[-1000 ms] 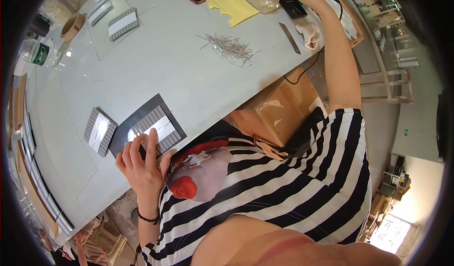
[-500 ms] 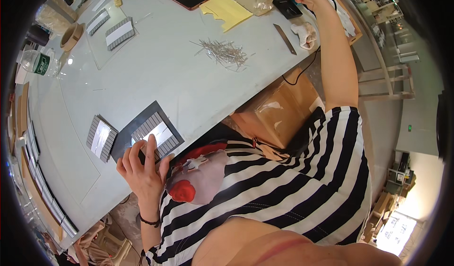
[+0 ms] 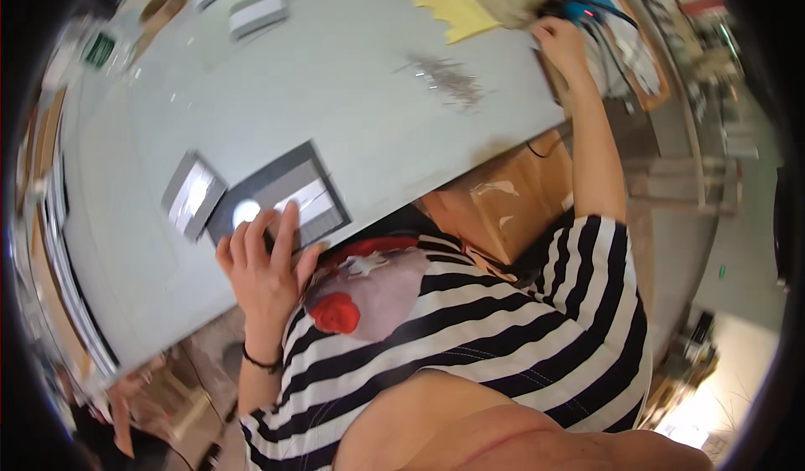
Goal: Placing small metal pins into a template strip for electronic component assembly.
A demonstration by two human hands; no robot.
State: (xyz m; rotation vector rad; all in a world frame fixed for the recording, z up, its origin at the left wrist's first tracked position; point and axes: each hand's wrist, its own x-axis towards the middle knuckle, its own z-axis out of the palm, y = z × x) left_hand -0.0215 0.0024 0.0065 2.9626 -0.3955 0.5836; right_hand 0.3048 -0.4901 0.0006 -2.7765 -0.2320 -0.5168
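My left hand (image 3: 264, 261) lies flat with fingers spread on the near edge of a dark grey panel (image 3: 289, 188) that carries shiny silvery strips. A smaller grey panel (image 3: 193, 194) lies just left of it. My right arm is stretched far out; my right hand (image 3: 560, 42) is curled at the table's right edge beside a dark device with a red light (image 3: 563, 3) and black cables. Whether it grips anything is hidden by the blur.
On the pale grey table (image 3: 352, 119) lie a heap of thin metal slivers (image 3: 446, 77), a yellow sheet (image 3: 454, 7) and another striped panel (image 3: 260, 12). A cardboard box (image 3: 503, 203) stands under the table's edge. Clutter lines the far left rim.
My right hand has drawn back a little from the far dark device toward the table's right edge. My left hand stays on the grey panel. The view has shifted and blurred.
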